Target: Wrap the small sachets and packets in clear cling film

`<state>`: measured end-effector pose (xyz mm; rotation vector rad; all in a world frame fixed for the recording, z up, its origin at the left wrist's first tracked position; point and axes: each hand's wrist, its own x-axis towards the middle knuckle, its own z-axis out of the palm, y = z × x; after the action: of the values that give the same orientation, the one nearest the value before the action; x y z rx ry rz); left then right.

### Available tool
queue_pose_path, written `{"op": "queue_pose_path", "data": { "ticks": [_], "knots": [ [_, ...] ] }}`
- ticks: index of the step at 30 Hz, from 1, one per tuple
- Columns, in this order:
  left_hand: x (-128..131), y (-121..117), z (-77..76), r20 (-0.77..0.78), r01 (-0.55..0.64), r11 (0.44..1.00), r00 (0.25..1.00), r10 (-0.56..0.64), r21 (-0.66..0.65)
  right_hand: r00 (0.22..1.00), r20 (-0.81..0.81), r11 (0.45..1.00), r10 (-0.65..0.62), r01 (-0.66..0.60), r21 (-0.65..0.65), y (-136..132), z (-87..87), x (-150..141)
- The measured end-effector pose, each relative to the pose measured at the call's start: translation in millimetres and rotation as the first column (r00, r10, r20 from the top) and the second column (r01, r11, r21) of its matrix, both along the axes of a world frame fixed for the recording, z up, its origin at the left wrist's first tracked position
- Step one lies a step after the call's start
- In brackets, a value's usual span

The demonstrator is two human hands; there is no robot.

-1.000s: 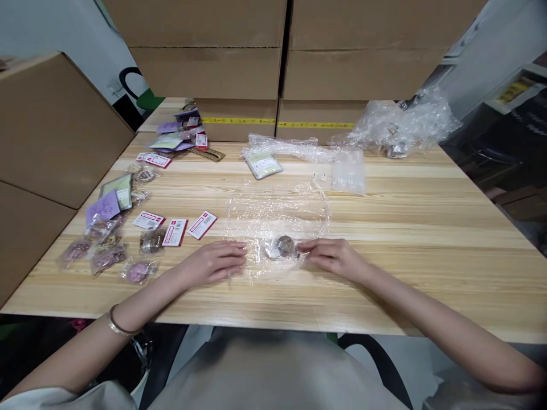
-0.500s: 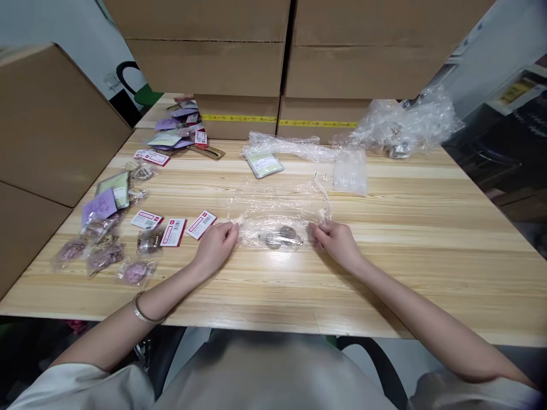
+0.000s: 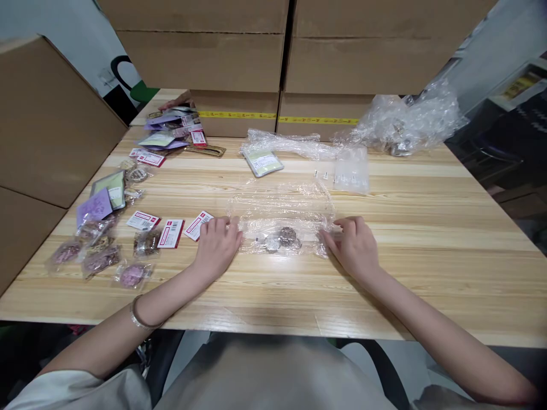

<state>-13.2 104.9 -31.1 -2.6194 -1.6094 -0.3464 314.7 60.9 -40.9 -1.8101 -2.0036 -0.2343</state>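
A clear crinkled plastic wrap sheet (image 3: 280,208) lies spread in front of me. Folded into its near part are a dark round thing (image 3: 288,234) and a silvery thing (image 3: 272,244), whose kind the plastic blurs. My left hand (image 3: 217,242) rests at the sheet's left edge, fingers loosely bent and not pinching it. At the right edge, my right hand (image 3: 352,245) has its thumb apart from the fingers, the thumb tip touching the plastic. Left of my left hand lie a red-and-white label card (image 3: 198,225) and another card (image 3: 171,233).
Small bagged items (image 3: 101,260) and a purple packet (image 3: 94,207) lie at left. Further back are a pale green packet (image 3: 262,162), a clear bag (image 3: 351,171) and crumpled plastic (image 3: 410,128). Cardboard boxes (image 3: 200,60) wall the back. A person's hand (image 3: 175,101) shows behind the far-left pile.
Both hands have loosened from pinching the sheet's edges, and my right hand has shifted slightly right. The wrapped things lie flatter and more spread. The far person's hand shows more.
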Motion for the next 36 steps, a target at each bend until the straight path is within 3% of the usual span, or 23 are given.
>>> {"op": "queue_pose_path", "data": {
  "ticks": [1, 3, 5, 7, 10, 16, 19, 21, 25, 29, 33, 36],
  "knots": [
    [-4.8, 0.1, -0.4, 0.053, 0.163, 0.987, 0.985, -0.162, -0.01, 0.986, 0.005, 0.985, 0.168, -0.169, 0.043, -4.2, 1.3, 4.3],
    [-14.7, 1.8, 0.5, 0.13, 0.494, 0.864, 0.867, -0.481, -0.094, 0.866, -0.002, 0.866, 0.5, -0.5, -0.008, -12.1, 4.1, 10.7],
    [-23.1, 6.0, 2.5, 0.179, 0.629, 0.753, 0.777, -0.603, -0.193, 0.76, -0.069, 0.751, 0.646, -0.649, -0.125, -15.9, 4.6, 13.3],
    [-29.2, 12.8, 3.5, 0.213, 0.607, 0.755, 0.794, -0.569, -0.248, 0.768, -0.141, 0.749, 0.625, -0.641, -0.17, -13.3, 2.2, 14.1],
    [-35.7, 24.9, 1.7, 0.292, 0.575, 0.775, 0.812, -0.505, -0.261, 0.774, -0.181, 0.77, 0.607, -0.629, -0.108, -0.6, -2.3, 16.2],
    [-46.6, 33.8, -0.1, 0.462, 0.503, 0.797, 0.825, -0.326, -0.334, 0.717, -0.217, 0.722, 0.662, -0.688, -0.072, 15.2, -0.4, 23.9],
    [-46.1, 26.1, 4.0, 0.507, 0.386, 0.836, 0.848, -0.155, -0.39, 0.742, -0.27, 0.753, 0.614, -0.653, -0.083, 12.4, -2.1, 24.5],
    [-42.2, 19.3, 7.6, 0.508, 0.307, 0.861, 0.859, -0.067, -0.405, 0.779, -0.324, 0.802, 0.536, -0.59, -0.093, 9.6, -4.7, 23.3],
    [-27.4, 11.2, 12.0, 0.519, 0.169, 0.913, 0.853, 0.053, -0.37, 0.842, -0.463, 0.926, 0.277, -0.362, -0.105, 7.7, -7.4, 13.8],
    [-8.3, 15.6, 8.2, 0.478, -0.003, 0.943, 0.862, 0.171, -0.334, 0.844, -0.537, 0.968, 0.008, -0.141, -0.208, 17.3, -5.0, -4.5],
    [4.8, 23.0, 1.2, 0.216, -0.148, 0.963, 0.956, 0.197, -0.223, 0.959, -0.259, 0.97, -0.112, 0.048, -0.24, 33.0, -1.5, -18.7],
    [8.9, 23.8, -2.1, -0.013, -0.163, 0.978, 0.987, 0.162, -0.134, 0.986, -0.001, 0.96, -0.164, 0.16, -0.231, 39.6, 0.7, -24.5]
  ]
}}
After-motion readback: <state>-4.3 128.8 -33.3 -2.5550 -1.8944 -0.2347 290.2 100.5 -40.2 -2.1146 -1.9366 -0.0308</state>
